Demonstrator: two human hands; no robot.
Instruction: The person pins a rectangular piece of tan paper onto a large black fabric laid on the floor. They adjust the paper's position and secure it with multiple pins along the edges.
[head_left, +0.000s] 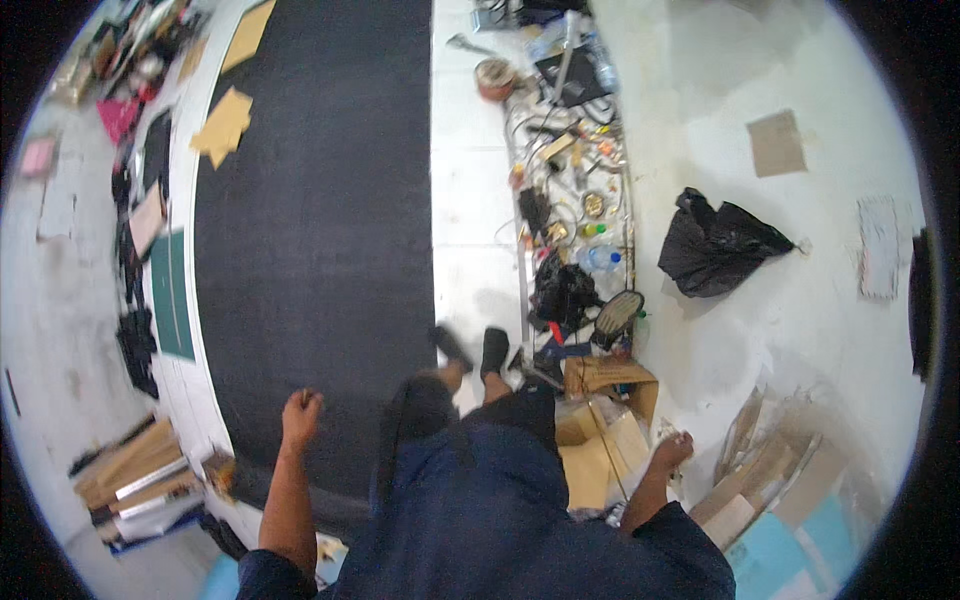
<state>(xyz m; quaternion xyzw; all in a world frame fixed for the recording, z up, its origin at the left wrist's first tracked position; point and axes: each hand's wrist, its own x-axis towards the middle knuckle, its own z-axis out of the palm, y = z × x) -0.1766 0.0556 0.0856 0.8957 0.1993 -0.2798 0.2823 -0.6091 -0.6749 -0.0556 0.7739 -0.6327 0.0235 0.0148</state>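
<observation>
closest to the camera is the person's own body in a dark blue top, both forearms coming up from the bottom edge. the left hand is curled into a loose fist, fingers tucked in, nothing in it that i can see, and it hangs over the near edge of the big black rectangular mat. the right hand is down by the open brown cardboard box. the fingers look bunched together around something small and pale, but it's too blurry to tell what it is or whether it's really gripped.

just right of that hand there's a heap of flattened cardboard sheets and pale blue panels on the white floor. the person's feet in black shoes stand on the strip of white floor right beside the mat's right edge.

a bit further out, a black desk fan lies next to a clear plastic water bottle, with a long tangle of cables and small tools running away along the floor. right of it, well apart, sits a crumpled black plastic bag, and past that a flat brown cardboard square.

on the far left there's a stack of wooden boards, a dark green rectangular cutting mat, and tan cardboard scraps lying on the black mat's far end.
</observation>
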